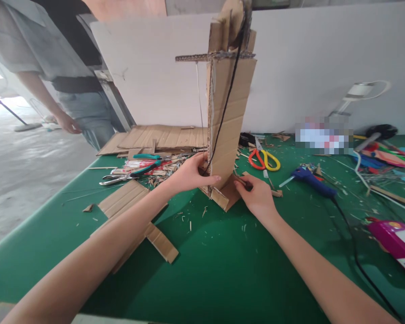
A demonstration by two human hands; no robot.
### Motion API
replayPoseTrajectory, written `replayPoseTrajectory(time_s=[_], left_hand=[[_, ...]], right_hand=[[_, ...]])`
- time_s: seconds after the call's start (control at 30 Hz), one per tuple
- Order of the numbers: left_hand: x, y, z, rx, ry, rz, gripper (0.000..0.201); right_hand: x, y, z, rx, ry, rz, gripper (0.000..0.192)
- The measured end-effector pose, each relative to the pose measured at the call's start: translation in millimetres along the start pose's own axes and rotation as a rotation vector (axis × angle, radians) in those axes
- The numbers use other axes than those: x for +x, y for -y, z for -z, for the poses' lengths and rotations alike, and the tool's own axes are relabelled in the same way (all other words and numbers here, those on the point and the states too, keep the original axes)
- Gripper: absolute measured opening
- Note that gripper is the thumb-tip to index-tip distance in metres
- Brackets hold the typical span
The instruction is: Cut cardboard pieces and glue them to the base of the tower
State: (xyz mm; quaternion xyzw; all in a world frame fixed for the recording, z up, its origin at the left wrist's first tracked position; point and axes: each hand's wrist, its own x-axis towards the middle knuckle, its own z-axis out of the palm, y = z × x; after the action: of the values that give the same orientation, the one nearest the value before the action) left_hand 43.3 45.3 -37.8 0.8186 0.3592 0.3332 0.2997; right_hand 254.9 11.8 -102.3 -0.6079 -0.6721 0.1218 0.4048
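Note:
A tall cardboard tower (227, 112) stands upright on the green table (222, 265), with a corrugated crossbar near its top and a black cord running down its face. My left hand (189, 173) grips the tower's lower left edge, thumb across the front. My right hand (258, 195) rests at the tower's cardboard base (224, 196) on the right, fingers pinched on a small stick-like piece; what exactly it holds is unclear.
Flat cardboard strips (131, 211) lie at the left. Pliers (135, 173) and scraps sit behind them. Red-and-yellow scissors (265, 159), a blue glue gun (310, 177) with a black cable, and a pink object (396, 240) lie right. Another person (64, 76) stands at the far left.

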Motion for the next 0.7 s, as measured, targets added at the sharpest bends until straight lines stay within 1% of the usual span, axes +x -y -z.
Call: replayPoseTrajectory(time_s=[0.1, 0.17, 0.23, 0.27, 0.33, 0.4, 0.47, 0.5, 0.53, 0.6, 0.63, 0.7], left_hand=[[0.2, 0.9, -0.7, 0.012, -0.011, 0.003, 0.045], [0.7, 1.5, -0.6, 0.044, -0.018, 0.007, 0.045], [1.7, 2.5, -0.1, 0.091, -0.028, 0.000, 0.045], [2.3, 3.3, 0.3, 0.118, -0.036, -0.008, 0.045], [3.8, 5.0, 1.6, 0.168, -0.051, -0.025, 0.046], [5.3, 6.5, 3.6, 0.191, -0.050, -0.031, 0.049], [6.5, 7.3, 5.9, 0.186, -0.017, -0.020, 0.052], [7.0, 7.3, 6.9, 0.180, 0.006, -0.010, 0.055], [7.3, 7.1, 7.8, 0.173, 0.029, 0.003, 0.057], [7.6, 5.7, 8.9, 0.162, 0.061, 0.033, 0.058], [7.7, 4.6, 9.1, 0.156, 0.066, 0.043, 0.058], [7.9, 1.6, 9.0, 0.150, 0.067, 0.050, 0.052]], right_hand=[[-1.1, 0.3, -1.5, -0.006, 0.004, 0.005, 0.022], [-2.1, 0.8, -2.8, 0.023, -0.016, 0.014, 0.024], [-3.2, 1.7, -2.7, 0.063, -0.090, 0.026, 0.026], [-3.9, 2.6, -1.7, 0.076, -0.148, 0.041, 0.027], [-6.3, 5.9, 3.0, 0.055, -0.271, 0.113, 0.024], [-10.4, 12.7, 10.4, -0.014, -0.359, 0.256, 0.019], [-16.0, 24.1, 18.0, -0.103, -0.380, 0.451, 0.016], [-18.9, 31.6, 20.9, -0.148, -0.358, 0.564, 0.017], [-21.6, 40.1, 22.8, -0.210, -0.310, 0.678, 0.018], [-25.5, 59.5, 22.5, -0.346, -0.178, 0.909, 0.019], [-26.4, 69.8, 20.3, -0.401, -0.128, 0.978, 0.019], [-25.7, 89.3, 12.8, -0.447, -0.065, 1.037, 0.019]])
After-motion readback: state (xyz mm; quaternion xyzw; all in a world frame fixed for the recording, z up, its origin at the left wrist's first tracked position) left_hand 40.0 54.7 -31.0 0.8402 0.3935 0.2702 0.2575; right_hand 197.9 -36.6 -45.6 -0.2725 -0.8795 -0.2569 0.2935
